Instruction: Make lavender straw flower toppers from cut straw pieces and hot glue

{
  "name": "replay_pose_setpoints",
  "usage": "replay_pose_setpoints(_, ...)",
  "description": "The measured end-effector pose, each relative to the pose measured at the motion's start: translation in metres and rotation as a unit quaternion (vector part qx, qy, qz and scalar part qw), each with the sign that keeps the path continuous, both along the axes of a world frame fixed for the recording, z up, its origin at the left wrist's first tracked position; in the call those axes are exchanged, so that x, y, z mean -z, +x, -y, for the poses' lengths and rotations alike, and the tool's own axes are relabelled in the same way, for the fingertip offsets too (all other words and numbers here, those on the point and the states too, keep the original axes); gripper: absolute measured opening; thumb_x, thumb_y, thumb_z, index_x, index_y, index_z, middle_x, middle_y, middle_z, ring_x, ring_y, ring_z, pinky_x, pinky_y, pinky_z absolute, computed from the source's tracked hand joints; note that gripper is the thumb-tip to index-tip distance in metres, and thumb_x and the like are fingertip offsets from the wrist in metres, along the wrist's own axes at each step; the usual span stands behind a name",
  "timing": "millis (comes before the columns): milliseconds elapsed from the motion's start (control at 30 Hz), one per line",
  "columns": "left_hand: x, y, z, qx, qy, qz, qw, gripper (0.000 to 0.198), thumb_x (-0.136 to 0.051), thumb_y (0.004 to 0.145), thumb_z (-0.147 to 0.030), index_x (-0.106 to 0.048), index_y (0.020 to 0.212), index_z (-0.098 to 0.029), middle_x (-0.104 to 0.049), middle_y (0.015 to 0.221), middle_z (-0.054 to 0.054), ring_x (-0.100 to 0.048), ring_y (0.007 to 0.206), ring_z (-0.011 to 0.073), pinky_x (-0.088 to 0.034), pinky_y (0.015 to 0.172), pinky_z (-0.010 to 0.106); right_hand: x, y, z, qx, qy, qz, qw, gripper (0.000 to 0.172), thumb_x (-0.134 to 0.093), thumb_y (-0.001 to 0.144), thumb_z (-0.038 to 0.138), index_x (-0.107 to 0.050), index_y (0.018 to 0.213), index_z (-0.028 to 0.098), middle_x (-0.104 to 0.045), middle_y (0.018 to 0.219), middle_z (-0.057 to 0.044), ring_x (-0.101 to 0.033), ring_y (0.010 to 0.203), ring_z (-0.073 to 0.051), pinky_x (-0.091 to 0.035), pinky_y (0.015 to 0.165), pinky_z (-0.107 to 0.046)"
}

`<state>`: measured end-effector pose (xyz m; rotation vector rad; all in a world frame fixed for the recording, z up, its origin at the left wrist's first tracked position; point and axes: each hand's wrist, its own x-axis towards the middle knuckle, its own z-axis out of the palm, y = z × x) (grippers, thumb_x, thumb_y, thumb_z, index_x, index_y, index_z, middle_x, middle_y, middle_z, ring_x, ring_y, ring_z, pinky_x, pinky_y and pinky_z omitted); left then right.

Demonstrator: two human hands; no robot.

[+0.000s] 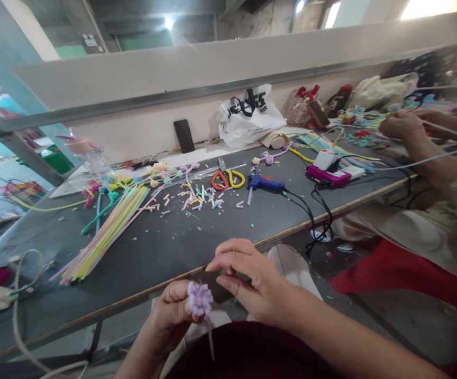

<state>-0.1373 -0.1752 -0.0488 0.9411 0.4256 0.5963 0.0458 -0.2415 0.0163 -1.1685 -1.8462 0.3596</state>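
A small lilac fuzzy flower [200, 299] with a thin stem hanging down is pinched in my left hand [172, 311], just off the table's front edge. My right hand [254, 279] is to the right of the flower and apart from it, its fingers bent but spread, with nothing visible between them. On the dark table [173, 242] beyond lie scissors with red and yellow handles [235, 179], a blue glue gun [267, 183] and many short cut pieces [199, 197]. A bundle of yellow, green and pink fuzzy stems [110, 231] lies at the left.
A black phone [184, 136] leans on the back wall near a white bag [250, 118]. Black cables run from a purple-and-white power strip [328, 175] over the front edge. At the right, another person's hands [404, 126] work. A pale cable [16, 316] hangs at the left.
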Motion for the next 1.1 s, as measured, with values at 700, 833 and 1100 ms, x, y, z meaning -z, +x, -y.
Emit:
replay_pose_setpoints(700,-0.173,0.056,-0.153,0.07,0.403,-0.154,0.899,0.019,-0.063,0.071,-0.03,-0.064,0.061,-0.013,-0.045,0.05,-0.004,-0.032,0.048,0.0071,-0.022,0.047,0.021,-0.068,0.04,-0.155,-0.144,-0.027,-0.175,0.974,0.044,-0.07,0.065,0.017,-0.051,0.104,0.021,-0.049,0.097,-0.002,-0.052,0.075,-0.011,-0.044,0.064,-0.023)
replay_pose_setpoints(833,-0.156,0.073,-0.188,0.065,0.4,-0.172,0.898,0.026,-0.061,0.069,-0.038,-0.06,0.061,-0.013,-0.036,0.049,-0.006,-0.023,0.044,0.0063,-0.015,0.045,0.022,-0.057,0.053,-0.187,-0.103,-0.046,-0.181,0.977,0.038,-0.069,0.064,0.019,-0.052,0.098,0.02,-0.051,0.083,0.001,-0.049,0.064,-0.009,-0.043,0.056,-0.021)
replay_pose_setpoints(1100,-0.119,0.085,-0.211,-0.009,0.433,-0.223,0.873,0.028,-0.056,0.074,-0.033,-0.05,0.055,-0.014,-0.033,0.051,-0.006,-0.027,0.05,0.0077,-0.02,0.048,0.022,-0.026,0.059,-0.216,-0.149,-0.163,-0.369,0.903,0.025,-0.068,0.07,0.033,-0.054,0.086,0.019,-0.055,0.057,0.005,-0.046,0.041,-0.007,-0.044,0.037,-0.019)
